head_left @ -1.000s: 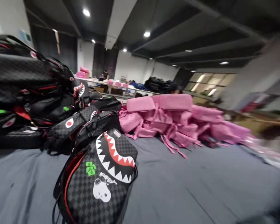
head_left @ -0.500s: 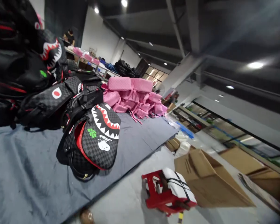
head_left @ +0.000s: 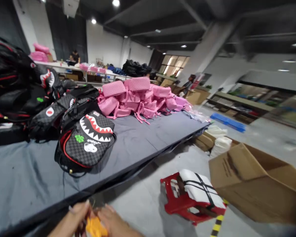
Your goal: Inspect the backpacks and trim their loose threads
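At the bottom edge, beside the table's front edge, my left hand (head_left: 75, 217) and my right hand (head_left: 114, 221) are held close together, fingers bent inward. Between them, against the right hand, shows a small bright orange object (head_left: 95, 227); blur and the frame edge hide its kind. A thin greyish tip sticks out by the left hand, whose grip I cannot make out. Nearest on the table is a black checkered backpack (head_left: 88, 148) with a shark-mouth print, a green patch and a white cartoon dog. It lies front up, apart from both hands.
A grey cloth (head_left: 138, 141) covers the long table. More black backpacks (head_left: 17, 85) are heaped at left, pink bags (head_left: 138, 98) behind. On the floor at right stand a red stool (head_left: 182, 200) with a white tied pad and an open cardboard box (head_left: 254, 184). Two people are far back.
Both hands have come into view at the bottom with the orange object. The camera view has levelled and turned; the table, bags and stool have shifted in the picture.
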Demonstrator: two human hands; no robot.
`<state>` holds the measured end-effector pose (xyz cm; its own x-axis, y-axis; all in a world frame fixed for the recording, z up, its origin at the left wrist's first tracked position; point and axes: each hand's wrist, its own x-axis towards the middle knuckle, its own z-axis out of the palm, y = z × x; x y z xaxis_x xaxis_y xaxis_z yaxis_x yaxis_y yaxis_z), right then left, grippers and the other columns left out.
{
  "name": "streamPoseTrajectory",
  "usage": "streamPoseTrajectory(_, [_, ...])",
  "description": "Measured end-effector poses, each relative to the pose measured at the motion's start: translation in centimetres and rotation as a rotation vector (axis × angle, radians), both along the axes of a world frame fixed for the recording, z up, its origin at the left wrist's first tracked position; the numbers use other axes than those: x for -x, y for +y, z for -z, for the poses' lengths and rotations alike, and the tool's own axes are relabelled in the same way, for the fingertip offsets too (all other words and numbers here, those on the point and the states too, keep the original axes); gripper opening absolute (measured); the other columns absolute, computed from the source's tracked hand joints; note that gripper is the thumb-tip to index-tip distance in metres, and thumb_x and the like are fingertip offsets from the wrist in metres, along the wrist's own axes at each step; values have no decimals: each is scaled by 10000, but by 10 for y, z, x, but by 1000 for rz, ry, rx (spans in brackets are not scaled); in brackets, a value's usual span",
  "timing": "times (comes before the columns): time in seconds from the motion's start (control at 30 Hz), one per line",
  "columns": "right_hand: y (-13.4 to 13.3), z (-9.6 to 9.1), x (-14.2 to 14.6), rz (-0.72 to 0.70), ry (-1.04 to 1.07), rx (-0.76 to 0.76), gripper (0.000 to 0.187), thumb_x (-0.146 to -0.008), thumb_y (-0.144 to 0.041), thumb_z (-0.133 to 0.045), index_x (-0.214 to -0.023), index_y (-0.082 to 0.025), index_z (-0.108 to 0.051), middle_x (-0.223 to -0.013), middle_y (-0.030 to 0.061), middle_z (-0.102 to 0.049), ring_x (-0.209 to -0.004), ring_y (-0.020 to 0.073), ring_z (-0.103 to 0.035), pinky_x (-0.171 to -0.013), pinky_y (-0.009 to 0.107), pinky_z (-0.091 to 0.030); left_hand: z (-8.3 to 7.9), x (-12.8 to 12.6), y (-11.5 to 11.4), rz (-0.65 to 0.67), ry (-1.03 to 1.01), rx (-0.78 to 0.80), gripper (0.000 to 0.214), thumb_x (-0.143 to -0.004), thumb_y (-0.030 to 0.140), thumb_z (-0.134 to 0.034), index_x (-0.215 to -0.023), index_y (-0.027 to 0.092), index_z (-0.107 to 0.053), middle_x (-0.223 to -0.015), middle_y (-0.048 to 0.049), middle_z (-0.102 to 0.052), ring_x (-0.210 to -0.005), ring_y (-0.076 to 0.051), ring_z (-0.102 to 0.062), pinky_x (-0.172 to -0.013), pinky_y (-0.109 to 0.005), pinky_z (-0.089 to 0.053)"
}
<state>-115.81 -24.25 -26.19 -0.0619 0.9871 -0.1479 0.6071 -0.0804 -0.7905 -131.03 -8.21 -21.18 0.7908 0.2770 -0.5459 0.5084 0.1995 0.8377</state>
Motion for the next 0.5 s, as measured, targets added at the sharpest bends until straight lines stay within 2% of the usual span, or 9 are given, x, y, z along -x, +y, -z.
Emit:
streamPoseTrajectory(0.07, [-41,-10,-47,-11,20,-10,679,-819,-508,-681,-1424,-234,-543,-1404,126,-610,-1324,330,-526,-1215,534,-266,-16,-38,-47,-17,-83,36,780,-849,868,-326,-918,151,-625,-710,-60,-699,-533,-155,-658,-460,-223,-409])
streamPoseTrajectory(0.13, [-81,-25,-96,73,100,-44,795,-821,-577,-635,-1475,-151,-484,-1451,183,-560,-1339,361,-505,-1187,546,-304,-39,-90,-75,31,-211,66,857,-807,918,-264,-881,143,-624,-698,-92,-717,-497,-159,-661,-445,-207,-371])
streamPoseTrajectory(0.2, [-117,-39,-144,208,255,-79,800,-829,-647,-591,-1448,-147,-509,-1354,183,-631,-1228,348,-593,-1087,503,-438,-57,-144,-85,177,-292,126,891,-822,903,-254,-1112,148,-628,-801,-132,-756,-593,-199,-714,-485,-226,-429])
streamPoseTrajectory(0.23, [-133,-45,-168,312,330,-98,740,-840,-677,-561,-1368,-159,-581,-1246,167,-689,-1135,327,-644,-1031,469,-486,-61,-168,-84,258,-326,83,891,-844,877,-275,-1286,163,-570,-937,-158,-770,-729,-228,-752,-564,-258,-499])
streamPoseTrajectory(0.27, [-148,-50,-192,441,394,-114,679,-852,-708,-522,-1243,-170,-656,-1124,150,-729,-1041,308,-679,-986,443,-514,-61,-187,-80,292,-321,-76,857,-879,832,-301,-1420,193,-482,-1099,-168,-754,-904,-238,-758,-686,-291,-552])
streamPoseTrajectory(0.33, [-175,-55,-241,760,499,-118,657,-837,-784,-472,-982,-190,-713,-959,144,-749,-927,301,-709,-936,433,-543,-49,-213,-64,222,-168,-599,800,-913,717,-446,-1554,251,-329,-1436,-154,-589,-1289,-248,-607,-1009,-354,-510])
streamPoseTrajectory(0.4, [-192,-56,-292,1032,606,-84,713,-748,-863,-503,-929,-202,-702,-924,161,-757,-906,334,-728,-908,464,-562,-25,-221,-41,4,120,-1061,859,-881,549,-635,-1588,221,-274,-1636,-173,-303,-1523,-317,-293,-1217,-464,-293])
streamPoseTrajectory(0.43, [-196,-54,-317,1109,660,-61,764,-694,-888,-537,-989,-202,-696,-930,167,-762,-911,353,-736,-903,486,-568,-10,-221,-29,-99,258,-1178,929,-839,461,-711,-1595,178,-253,-1667,-207,-172,-1557,-372,-151,-1242,-542,-188])
streamPoseTrajectory(0.5, [-194,-47,-357,1149,737,-26,865,-641,-899,-578,-1136,-194,-664,-952,168,-770,-942,373,-742,-921,523,-564,19,-214,-3,-229,432,-1231,1008,-766,299,-779,-1592,102,-235,-1660,-273,-41,-1550,-452,-11,-1215,-655,-76])
